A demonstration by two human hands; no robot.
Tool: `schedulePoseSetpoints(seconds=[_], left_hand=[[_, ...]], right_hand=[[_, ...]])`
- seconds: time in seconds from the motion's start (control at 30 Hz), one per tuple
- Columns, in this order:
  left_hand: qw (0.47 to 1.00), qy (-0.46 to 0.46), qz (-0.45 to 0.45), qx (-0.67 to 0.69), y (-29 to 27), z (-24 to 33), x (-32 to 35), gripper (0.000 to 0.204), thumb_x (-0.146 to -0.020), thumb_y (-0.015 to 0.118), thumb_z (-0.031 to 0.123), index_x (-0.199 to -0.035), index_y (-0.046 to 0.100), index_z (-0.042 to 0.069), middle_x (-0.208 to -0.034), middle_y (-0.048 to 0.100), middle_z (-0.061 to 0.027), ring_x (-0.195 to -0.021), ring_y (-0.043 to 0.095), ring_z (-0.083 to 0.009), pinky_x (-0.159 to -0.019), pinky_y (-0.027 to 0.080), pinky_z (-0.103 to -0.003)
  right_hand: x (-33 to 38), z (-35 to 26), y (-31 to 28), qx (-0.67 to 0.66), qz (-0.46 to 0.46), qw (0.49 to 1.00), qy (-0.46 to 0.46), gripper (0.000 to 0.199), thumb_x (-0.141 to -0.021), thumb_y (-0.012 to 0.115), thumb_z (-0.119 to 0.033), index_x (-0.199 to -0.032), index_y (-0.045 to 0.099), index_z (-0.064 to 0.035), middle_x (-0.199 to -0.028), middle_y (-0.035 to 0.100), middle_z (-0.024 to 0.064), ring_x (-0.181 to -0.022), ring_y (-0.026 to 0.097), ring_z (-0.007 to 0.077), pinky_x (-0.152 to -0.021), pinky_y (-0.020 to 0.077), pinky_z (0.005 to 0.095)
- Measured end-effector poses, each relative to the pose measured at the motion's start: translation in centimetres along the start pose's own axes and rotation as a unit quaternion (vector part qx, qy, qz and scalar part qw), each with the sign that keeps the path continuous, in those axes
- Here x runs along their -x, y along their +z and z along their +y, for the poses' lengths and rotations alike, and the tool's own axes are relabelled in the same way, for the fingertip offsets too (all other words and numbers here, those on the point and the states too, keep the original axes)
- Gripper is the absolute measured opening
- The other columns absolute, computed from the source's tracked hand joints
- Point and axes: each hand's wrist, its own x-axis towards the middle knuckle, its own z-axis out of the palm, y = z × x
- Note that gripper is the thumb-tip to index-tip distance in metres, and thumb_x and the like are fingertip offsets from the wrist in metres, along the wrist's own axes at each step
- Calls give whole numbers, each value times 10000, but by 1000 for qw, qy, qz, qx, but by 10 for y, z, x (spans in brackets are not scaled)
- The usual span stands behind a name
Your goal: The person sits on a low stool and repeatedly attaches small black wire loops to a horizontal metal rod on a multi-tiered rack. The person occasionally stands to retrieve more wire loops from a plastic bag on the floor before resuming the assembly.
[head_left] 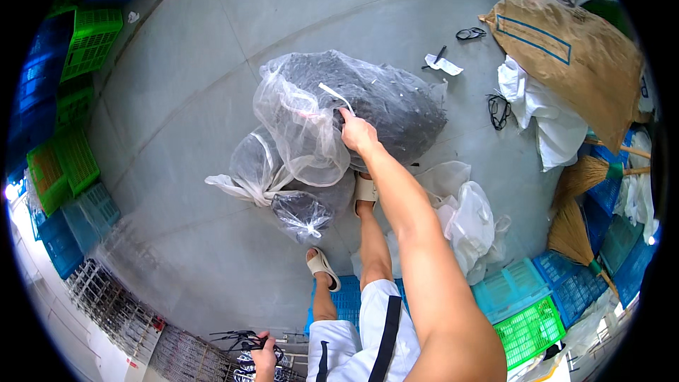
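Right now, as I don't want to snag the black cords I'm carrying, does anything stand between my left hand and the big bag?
Yes: as seen from above, the tied bag lies on the near side of the big bag, across the left hand's path. The left sandal stands beside that path.

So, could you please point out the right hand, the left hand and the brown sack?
Right hand [361,134]: head view, its back.
Left hand [265,356]: head view, its middle.
Brown sack [585,69]: head view, its broad side.
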Motion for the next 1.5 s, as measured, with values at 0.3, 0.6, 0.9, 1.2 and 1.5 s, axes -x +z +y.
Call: schedulePoseSetpoints(seconds=[0.3,0.6,0.9,1.2,1.5], left_hand=[[993,-14,-96,73,60,143,47,293,-775,633,27,-1062,583,2,-879,549,-26,-792,515,-99,-722,424,-226],[992,25,-98,73,47,131,26,275,-794,599,33,-1065,566,-2,-817,560,-18,-720,508,-94,-662,416,-226],[990,45,-103,82,18,124,-32,281,-779,630,54,-1048,573,-1,-907,544,-40,-808,513,-118,-739,437,-246],[992,41,-97,74,-20,121,-96,273,-792,597,30,-1063,570,1,-903,558,-47,-762,524,-116,-692,439,-246],[996,14,-73,56,-20,79,-102,277,-772,614,34,-1042,569,-5,-981,574,-79,-833,530,-142,-741,433,-266]], right_hand=[[-8,-22,-15,183,-6,982,53,483,-849,427,-165,-1328,382,-134,-929,659,178,-875,651,330,-736,503,418],[54,31,-14,200,85,976,-29,129,-865,452,-139,-963,533,-115,-856,640,109,-761,655,297,-632,511,420],[62,29,-6,101,88,991,-3,288,-869,401,-135,-1114,553,-139,-976,627,143,-891,626,337,-770,498,432],[6,-13,7,121,172,977,34,310,-876,376,-159,-1059,626,-155,-927,652,168,-899,627,346,-777,491,443],[-25,-21,-10,272,55,960,24,276,-883,413,-155,-1114,562,-170,-856,671,148,-820,660,320,-689,517,423]])
